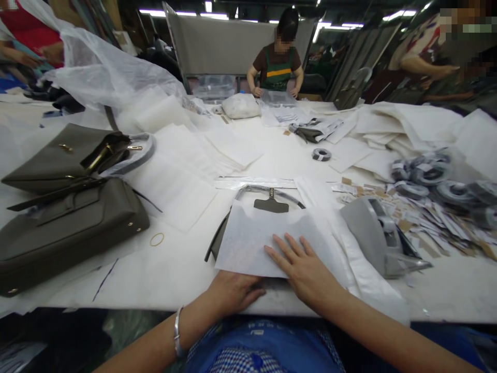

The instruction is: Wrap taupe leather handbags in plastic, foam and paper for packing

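Spread flat, my right hand (pixel 301 267) presses on a white sheet (pixel 248 241) that covers most of a dark olive handbag. The bag's wrapped handle (pixel 248 190) arches out beyond the sheet's far edge. Inside that arch shows an olive leather tab (pixel 271 205), and a strip of the bag's side (pixel 218 235) sticks out on the left. At the sheet's near edge is my left hand (pixel 236 290); its thumb shows, but the sheet hides the other fingers, so whether they grip anything is unclear.
Two olive handbags (pixel 77 223) lie at left, near a rubber band (pixel 157 239). A grey tape dispenser (pixel 373 233) stands right, before tape rolls (pixel 430 168) and paper scraps (pixel 438 223). White sheets (pixel 182 171) spread behind. Across the table a co-worker (pixel 277 62) handles clear plastic.
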Demonstrator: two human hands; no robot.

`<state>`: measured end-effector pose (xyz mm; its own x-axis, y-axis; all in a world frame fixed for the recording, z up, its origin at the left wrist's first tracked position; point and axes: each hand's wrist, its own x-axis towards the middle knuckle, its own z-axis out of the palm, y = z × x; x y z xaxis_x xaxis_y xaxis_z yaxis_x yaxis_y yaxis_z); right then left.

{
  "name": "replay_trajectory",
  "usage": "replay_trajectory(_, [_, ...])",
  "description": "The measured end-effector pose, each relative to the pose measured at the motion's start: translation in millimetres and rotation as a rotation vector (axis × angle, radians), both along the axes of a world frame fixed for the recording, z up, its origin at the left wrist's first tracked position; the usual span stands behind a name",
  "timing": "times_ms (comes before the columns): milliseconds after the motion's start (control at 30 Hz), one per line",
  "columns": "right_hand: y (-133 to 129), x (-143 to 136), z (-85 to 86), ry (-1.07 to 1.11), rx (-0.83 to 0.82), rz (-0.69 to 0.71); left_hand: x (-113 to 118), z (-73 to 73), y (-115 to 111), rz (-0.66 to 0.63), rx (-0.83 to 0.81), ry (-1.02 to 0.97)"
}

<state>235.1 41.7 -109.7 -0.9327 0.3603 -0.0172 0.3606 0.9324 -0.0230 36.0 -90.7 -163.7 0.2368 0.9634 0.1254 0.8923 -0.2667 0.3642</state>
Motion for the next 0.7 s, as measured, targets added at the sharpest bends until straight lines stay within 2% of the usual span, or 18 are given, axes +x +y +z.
replay_trajectory(233, [-6, -15, -11.0, 0.029, -0.047, 0.030, 2, 5.1, 0, 0.006, -0.019, -0.007])
replay_trajectory(533, [-5, -7, -11.1, 0.069, -0.077, 0.005, 0, 4.0, -2, -0.005, -0.013, 0.097])
replay_trajectory(600, [-5, -6, -10.2, 0.081, -0.079, 0.002, 1, 13.0, -7, -0.005, -0.013, 0.122])
replay_trajectory(700, [-4, -6, -8.9, 0.079, -0.089, 0.005, 6, 47.9, -17, 0.015, -0.085, 0.127])
